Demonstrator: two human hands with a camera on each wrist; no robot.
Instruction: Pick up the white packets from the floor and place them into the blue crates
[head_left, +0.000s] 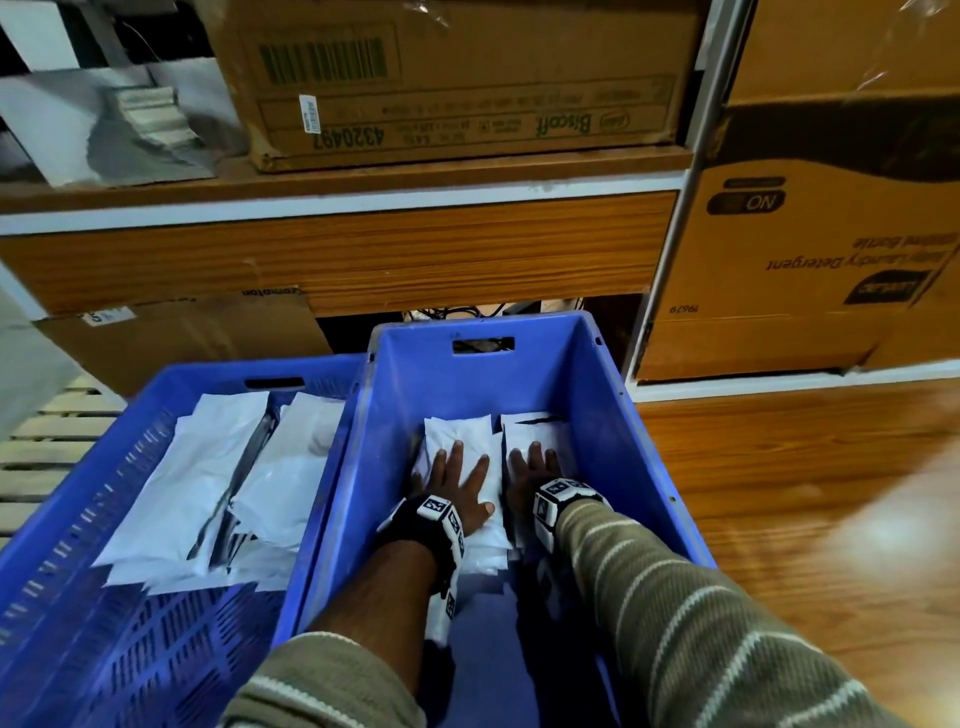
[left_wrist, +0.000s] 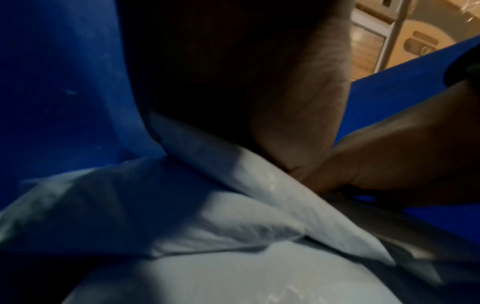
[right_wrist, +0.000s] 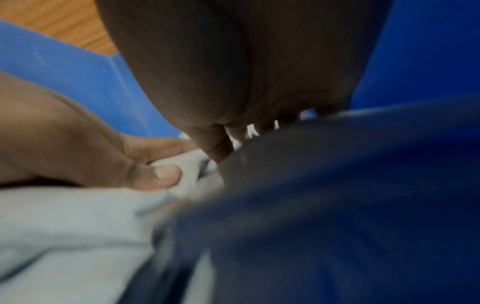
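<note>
Two blue crates stand side by side. The left crate (head_left: 156, 415) holds several white packets (head_left: 208, 467). Both my hands reach down into the right crate (head_left: 613, 415). My left hand (head_left: 460, 475) lies flat with spread fingers on a white packet (head_left: 457, 428). My right hand (head_left: 530, 470) presses flat on the neighbouring white packet (head_left: 537, 428). In the left wrist view the left hand (left_wrist: 285, 102) rests on the packets (left_wrist: 207, 205), with the right hand (left_wrist: 402, 154) beside it. The blurred right wrist view shows the right hand (right_wrist: 246, 72) and a packet (right_wrist: 64, 226).
A wooden shelf unit (head_left: 337, 260) with cardboard boxes (head_left: 457, 78) stands just behind the crates. More cardboard boxes (head_left: 805, 260) are stacked at the right. Wooden floor (head_left: 805, 493) lies right of the crates and a slatted pallet (head_left: 47, 441) at the left.
</note>
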